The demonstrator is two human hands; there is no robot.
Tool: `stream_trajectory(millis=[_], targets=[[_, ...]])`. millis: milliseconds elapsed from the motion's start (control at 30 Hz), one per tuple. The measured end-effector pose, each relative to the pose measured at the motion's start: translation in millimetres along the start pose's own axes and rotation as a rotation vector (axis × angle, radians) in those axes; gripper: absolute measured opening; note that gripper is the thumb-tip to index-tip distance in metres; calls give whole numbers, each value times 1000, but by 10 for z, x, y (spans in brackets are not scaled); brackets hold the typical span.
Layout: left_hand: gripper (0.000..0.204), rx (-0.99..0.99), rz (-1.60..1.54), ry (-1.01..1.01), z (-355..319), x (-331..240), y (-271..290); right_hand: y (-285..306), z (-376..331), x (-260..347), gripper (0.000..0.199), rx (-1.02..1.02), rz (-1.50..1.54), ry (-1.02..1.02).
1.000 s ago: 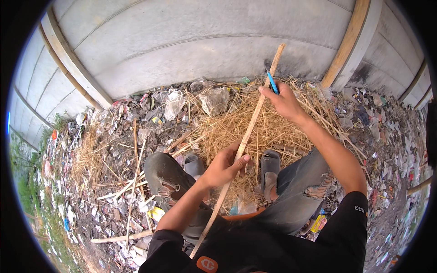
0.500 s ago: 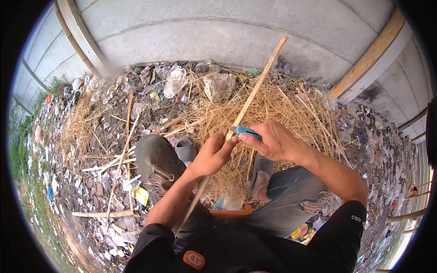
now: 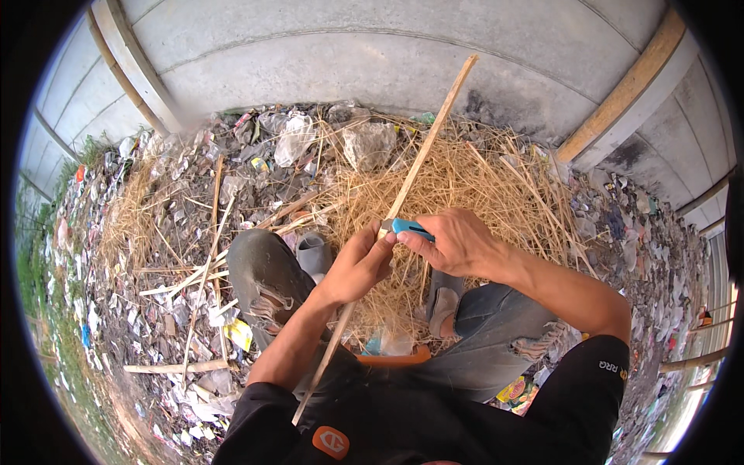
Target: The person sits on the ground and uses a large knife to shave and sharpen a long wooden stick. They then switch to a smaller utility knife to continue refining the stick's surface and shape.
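Green plants [image 3: 31, 267] fringe the left edge of the littered ground [image 3: 128, 422], with a small tuft of dry straw [image 3: 128, 208] inside that edge. Next come loose bamboo slats [image 3: 204, 283], crossing at angles, a yellow wrapper [image 3: 239, 335] beside them! At the ground's far edge, against the grey concrete wall [image 3: 349, 70], sits a whitish plastic bag [image 3: 294, 141].

Now the torn trousers [image 3: 260, 260], knees apart, a grey slipper [image 3: 314, 254] by the left knee, and here's the action: the left hand [image 3: 356, 267] grasps a long bamboo strip [image 3: 430, 147], thumb pressed along it near mid-length. That strip slants between the knees, lower end down by the black shirt [image 3: 418, 422], upper end pointing at the wall!

Right at the left thumb, a blue utility knife [image 3: 412, 229] has its nose up against the strip; the blade is too small to make out. The right hand [image 3: 465, 244] is wrapped firmly round the handle. Below the hands, an orange edge [image 3: 395, 358] peeks out between the thighs. Behind them spreads the big straw heap [image 3: 488, 186], and far right, a bamboo pole [image 3: 629, 91] leans along the wall.
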State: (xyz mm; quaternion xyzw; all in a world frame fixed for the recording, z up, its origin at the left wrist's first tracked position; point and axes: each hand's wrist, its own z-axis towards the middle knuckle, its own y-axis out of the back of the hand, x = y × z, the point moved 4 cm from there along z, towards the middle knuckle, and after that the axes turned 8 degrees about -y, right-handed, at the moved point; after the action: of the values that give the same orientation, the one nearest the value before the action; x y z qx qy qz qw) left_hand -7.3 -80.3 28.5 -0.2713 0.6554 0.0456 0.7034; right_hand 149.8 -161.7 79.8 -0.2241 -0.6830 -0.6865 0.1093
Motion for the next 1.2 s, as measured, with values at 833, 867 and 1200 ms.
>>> stream_trajectory(millis=[833,867,1200], targets=[[25,82,112,55,-174,236,25,150,-46,-139,70,6,34,-73],[25,78,128,58,-177,230,42,93,-47,-126,71,-28,31,-41],[31,297,552,134,-438,330,115,862,-24,-1724,71,-478,7,-693]])
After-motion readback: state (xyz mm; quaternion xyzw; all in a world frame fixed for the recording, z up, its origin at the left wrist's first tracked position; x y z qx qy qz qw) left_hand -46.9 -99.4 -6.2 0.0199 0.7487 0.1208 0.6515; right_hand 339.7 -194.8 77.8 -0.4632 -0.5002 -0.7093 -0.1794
